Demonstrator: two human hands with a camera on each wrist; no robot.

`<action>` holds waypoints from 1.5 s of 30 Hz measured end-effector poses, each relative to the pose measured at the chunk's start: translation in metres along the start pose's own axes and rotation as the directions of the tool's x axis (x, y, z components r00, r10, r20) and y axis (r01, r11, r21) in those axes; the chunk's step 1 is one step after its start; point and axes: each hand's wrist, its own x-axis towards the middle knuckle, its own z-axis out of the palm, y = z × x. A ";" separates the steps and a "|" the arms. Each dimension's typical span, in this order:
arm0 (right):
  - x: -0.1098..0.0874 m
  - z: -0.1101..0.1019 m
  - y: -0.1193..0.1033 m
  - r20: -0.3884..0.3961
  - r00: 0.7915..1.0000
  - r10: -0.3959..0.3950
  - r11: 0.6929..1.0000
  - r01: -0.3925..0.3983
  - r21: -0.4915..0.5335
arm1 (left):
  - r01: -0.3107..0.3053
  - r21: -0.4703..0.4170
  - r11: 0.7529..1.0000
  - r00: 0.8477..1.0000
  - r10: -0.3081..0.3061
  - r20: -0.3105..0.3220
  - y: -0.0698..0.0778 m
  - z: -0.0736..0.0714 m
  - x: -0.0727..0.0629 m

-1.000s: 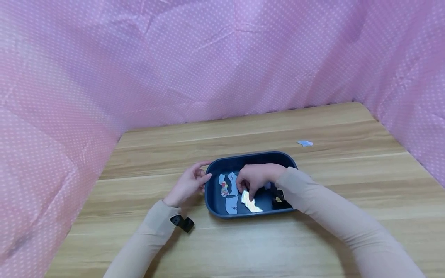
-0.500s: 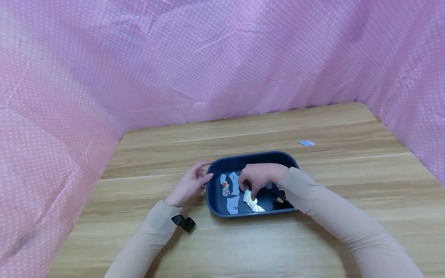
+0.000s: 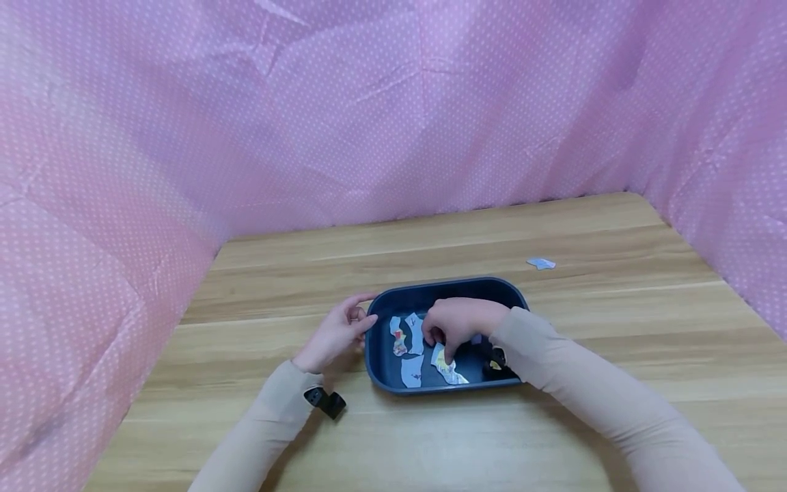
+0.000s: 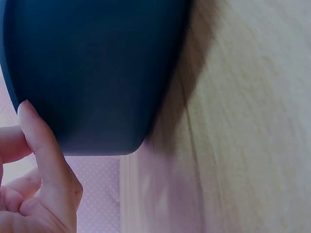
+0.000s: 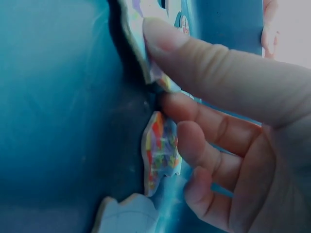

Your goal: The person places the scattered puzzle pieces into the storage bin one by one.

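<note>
A dark blue tray (image 3: 443, 389) with rounded corners holds several flat, irregular puzzle pieces. My left hand (image 3: 335, 335) is at its left end, thumb at the rim and index finger reaching along the outside of the far corner. Inside the tray, my right hand (image 3: 461, 322) pinches a printed puzzle piece (image 3: 447, 371), thumb on its face in the right wrist view. Left of it lie a pale piece (image 3: 412, 372), a long pale piece (image 3: 415, 335) and a colourful piece (image 3: 399, 342). The right hand hides part of the tray floor.
One pale puzzle piece (image 3: 541, 263) lies on the wooden table (image 3: 307, 273), beyond the tray to the right. Pink dotted cloth (image 3: 393, 123) hangs round the back and sides. Each wrist wears a small black camera (image 3: 326, 402).
The pinched piece has tilted slightly, so its glare has faded and its print shows. Both hands stay nearly in place. The head view has shifted a little.
</note>
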 end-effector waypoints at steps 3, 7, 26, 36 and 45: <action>0.000 0.001 0.000 -0.006 1.000 -0.009 1.000 0.009 0.000 | 0.007 0.000 1.000 1.000 -0.007 -0.008 0.000 0.000 -0.002; 0.000 0.000 0.000 -0.007 1.000 -0.023 1.000 0.023 -0.004 | 0.006 0.000 1.000 1.000 -0.006 -0.011 -0.001 0.000 -0.002; 0.002 0.000 0.004 -0.002 0.998 -0.062 0.998 0.062 0.023 | -0.004 -0.009 1.000 1.000 0.004 0.005 -0.003 0.000 0.002; 0.001 -0.009 0.007 -0.092 0.988 -0.125 0.979 0.137 0.149 | -0.003 -0.010 1.000 1.000 0.003 0.017 -0.002 -0.001 0.000; -0.008 -0.027 0.003 -0.197 0.955 -0.223 0.944 0.262 0.201 | -0.015 0.004 1.000 1.000 0.015 0.011 -0.002 -0.001 0.001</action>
